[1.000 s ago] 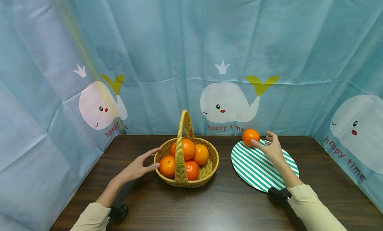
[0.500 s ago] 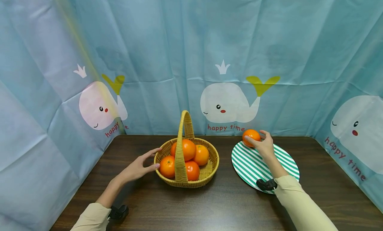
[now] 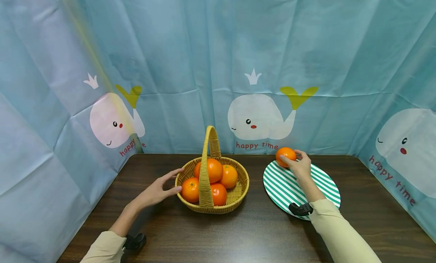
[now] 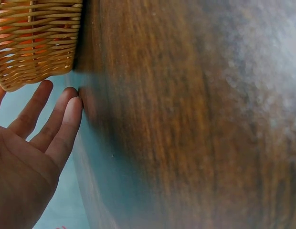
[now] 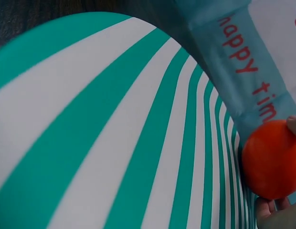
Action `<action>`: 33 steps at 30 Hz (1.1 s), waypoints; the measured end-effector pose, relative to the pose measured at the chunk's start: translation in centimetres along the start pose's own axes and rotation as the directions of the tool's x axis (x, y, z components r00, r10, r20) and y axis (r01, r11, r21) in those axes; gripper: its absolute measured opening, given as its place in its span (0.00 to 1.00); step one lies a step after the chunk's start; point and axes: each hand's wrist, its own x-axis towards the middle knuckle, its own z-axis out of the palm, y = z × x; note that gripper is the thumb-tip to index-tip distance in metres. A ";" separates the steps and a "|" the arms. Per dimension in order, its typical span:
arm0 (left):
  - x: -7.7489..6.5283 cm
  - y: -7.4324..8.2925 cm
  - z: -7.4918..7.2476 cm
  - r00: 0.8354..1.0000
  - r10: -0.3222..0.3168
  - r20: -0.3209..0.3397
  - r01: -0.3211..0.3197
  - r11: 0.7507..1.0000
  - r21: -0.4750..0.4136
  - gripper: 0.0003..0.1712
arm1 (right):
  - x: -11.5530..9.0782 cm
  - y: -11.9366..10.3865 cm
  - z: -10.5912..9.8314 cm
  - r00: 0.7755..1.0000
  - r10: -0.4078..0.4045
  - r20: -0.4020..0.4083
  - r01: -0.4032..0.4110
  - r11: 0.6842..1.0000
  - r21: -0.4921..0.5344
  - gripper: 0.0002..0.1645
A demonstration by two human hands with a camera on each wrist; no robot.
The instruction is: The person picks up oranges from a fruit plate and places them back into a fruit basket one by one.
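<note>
My right hand (image 3: 300,169) holds an orange (image 3: 284,156) between thumb and fingers at the far left edge of a flat round green-and-white striped placemat (image 3: 281,187). In the right wrist view this orange (image 5: 269,164) looks smooth and glossy, with fingertips above and below it. On the left, my left hand (image 3: 154,190) spreads its thumb and fingers at the side of a yellow wicker basket (image 3: 218,209), which bears several oranges (image 3: 229,176). The left wrist view shows the relaxed fingers of my left hand (image 4: 31,157) close to the woven wall of the basket (image 4: 38,43).
The basket's tall arched handle (image 3: 205,168) rises over the fruit. A dark brown wooden table (image 3: 245,232) carries everything. Right behind its far edge hangs a blue curtain (image 3: 163,115) printed with whales.
My right hand has moved left and its fingers have closed round the orange, which stays at about the same spot. The left hand and basket have not moved.
</note>
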 end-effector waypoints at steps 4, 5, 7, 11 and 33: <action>0.0 -0.1 0.0 1.000 0.000 -0.001 0.000 1.000 0.002 0.37 | -0.1 0.2 -0.2 1.000 0.003 -0.009 -0.003 1.000 0.005 0.50; 0.0 -0.1 0.0 1.000 -0.001 -0.001 0.001 1.000 0.004 0.37 | -0.1 0.2 -0.2 1.000 0.001 -0.011 -0.001 1.000 0.002 0.50; -0.1 -0.1 0.0 1.000 -0.003 0.000 0.003 1.000 0.011 0.37 | -0.3 0.2 -0.3 1.000 -0.008 -0.009 0.008 1.000 -0.011 0.50; 0.0 -0.1 0.0 1.000 -0.003 0.002 0.003 1.000 0.011 0.37 | -0.8 0.3 -0.7 1.000 -0.026 0.006 0.026 1.000 -0.017 0.49; 0.1 -0.3 0.0 1.000 -0.004 0.005 0.004 1.000 -0.005 0.37 | -3.6 -2.0 -3.4 0.961 -0.168 0.220 0.193 0.976 -0.097 0.49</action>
